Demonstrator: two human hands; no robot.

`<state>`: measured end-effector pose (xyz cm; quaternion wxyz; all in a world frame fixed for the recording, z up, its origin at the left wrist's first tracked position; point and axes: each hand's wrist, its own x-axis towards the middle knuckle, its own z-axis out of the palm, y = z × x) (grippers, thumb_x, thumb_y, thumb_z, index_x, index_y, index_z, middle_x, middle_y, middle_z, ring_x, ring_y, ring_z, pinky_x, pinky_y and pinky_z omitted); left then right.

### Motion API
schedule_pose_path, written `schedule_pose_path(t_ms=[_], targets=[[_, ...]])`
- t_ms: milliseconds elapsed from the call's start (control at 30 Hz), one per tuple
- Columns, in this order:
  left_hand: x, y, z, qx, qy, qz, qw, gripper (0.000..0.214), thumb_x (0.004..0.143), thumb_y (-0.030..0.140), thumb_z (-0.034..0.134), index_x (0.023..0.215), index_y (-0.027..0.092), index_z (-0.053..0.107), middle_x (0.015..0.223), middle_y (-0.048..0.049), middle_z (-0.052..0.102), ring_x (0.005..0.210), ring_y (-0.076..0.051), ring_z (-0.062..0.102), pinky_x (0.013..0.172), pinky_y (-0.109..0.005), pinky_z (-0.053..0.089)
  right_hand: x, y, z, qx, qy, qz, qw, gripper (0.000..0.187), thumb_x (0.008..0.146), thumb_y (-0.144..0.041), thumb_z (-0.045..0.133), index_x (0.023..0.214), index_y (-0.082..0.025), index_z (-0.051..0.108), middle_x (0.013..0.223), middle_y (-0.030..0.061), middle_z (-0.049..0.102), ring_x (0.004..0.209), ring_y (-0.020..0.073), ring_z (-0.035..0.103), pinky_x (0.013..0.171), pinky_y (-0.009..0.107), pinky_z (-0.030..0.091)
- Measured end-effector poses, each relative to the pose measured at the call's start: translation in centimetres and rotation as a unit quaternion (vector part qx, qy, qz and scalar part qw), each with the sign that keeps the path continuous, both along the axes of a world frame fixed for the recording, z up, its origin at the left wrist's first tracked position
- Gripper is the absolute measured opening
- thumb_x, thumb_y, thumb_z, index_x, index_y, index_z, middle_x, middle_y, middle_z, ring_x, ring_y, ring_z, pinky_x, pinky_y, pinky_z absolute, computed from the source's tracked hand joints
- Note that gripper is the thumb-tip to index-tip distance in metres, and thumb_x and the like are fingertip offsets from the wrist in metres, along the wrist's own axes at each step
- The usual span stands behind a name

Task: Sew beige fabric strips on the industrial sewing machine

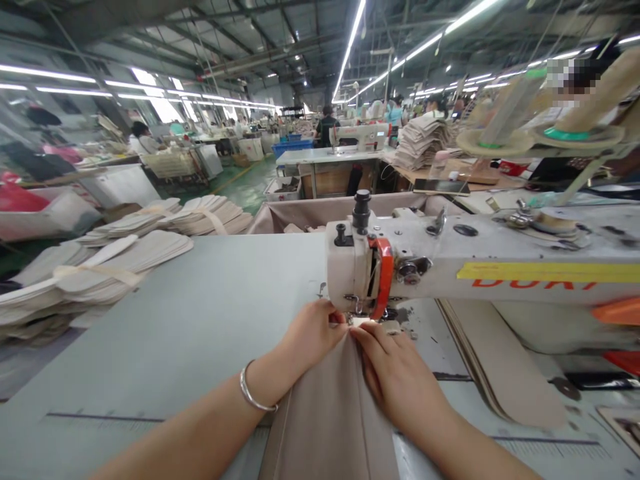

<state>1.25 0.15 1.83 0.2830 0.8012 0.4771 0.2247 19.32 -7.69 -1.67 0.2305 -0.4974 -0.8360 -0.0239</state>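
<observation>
A long piece of taupe fabric (pixel 325 413) with lengthwise seams runs from the front edge of the table up to the needle area of a white sewing machine (pixel 347 267). My left hand (pixel 313 337), a silver bangle on its wrist, pinches the fabric's far end from the left. From the right, my right hand (pixel 393 360) presses its fingers together on the same end, thumb side against the cloth. The fingertips of both hands nearly meet just before the presser foot. The needle itself is hidden by the machine head and fingers.
Bundles of tied fabric panels (pixel 115 260) lie along the table's left side. Under the machine arm, more rounded taupe panels (pixel 520 380) are stacked. Thread cones (pixel 515 107) stand at upper right. Behind the machine is a cloth-lined bin (pixel 295 212); other people work farther back.
</observation>
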Motion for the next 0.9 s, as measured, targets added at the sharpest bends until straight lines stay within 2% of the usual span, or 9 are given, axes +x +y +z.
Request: schedule_pose_path(t_ms=[367,767,833,900], targets=[[0.6,0.0,-0.2,0.028,0.003,0.022,0.999,0.015,0.079,0.020,0.056,0.081,0.017,0.071,0.075,-0.0038,0.070,0.073,-0.019,0.064,0.066,-0.027,0.046,-0.1,-0.1,0.2,-0.010,-0.003,-0.002,1.000,0.043,0.094,-0.012,0.045,0.137,-0.011,0.047,0.131,0.0140,0.051,0.104,0.0296,0.049,0.089,0.046,0.044],[0.7,-0.1,0.1,0.046,0.030,0.033,0.998,0.011,0.078,0.014,0.055,0.078,0.016,0.066,0.077,-0.0043,0.068,0.073,-0.020,0.062,0.065,-0.027,0.044,0.0,-0.1,-0.3,0.015,-0.006,-0.002,1.000,0.045,0.093,-0.010,0.044,0.139,-0.012,0.047,0.134,0.0127,0.050,0.109,0.0308,0.049,0.091,0.048,0.045],[0.5,-0.4,0.3,0.053,0.043,0.028,0.997,0.011,0.081,0.014,0.056,0.082,0.017,0.066,0.081,-0.0048,0.068,0.077,-0.021,0.062,0.068,-0.029,0.047,0.0,-0.1,-0.3,0.014,-0.002,-0.003,1.000,0.044,0.094,-0.011,0.043,0.138,-0.012,0.047,0.135,0.0128,0.050,0.110,0.0307,0.049,0.092,0.048,0.045],[0.2,-1.2,0.6,0.089,0.061,0.012,0.994,0.011,0.085,0.016,0.056,0.089,0.018,0.067,0.094,-0.0065,0.068,0.089,-0.022,0.062,0.079,-0.033,0.049,0.1,-0.2,-0.3,0.003,0.006,0.003,1.000,0.041,0.095,-0.012,0.043,0.135,-0.013,0.050,0.133,0.0126,0.051,0.111,0.0301,0.049,0.094,0.048,0.044]])
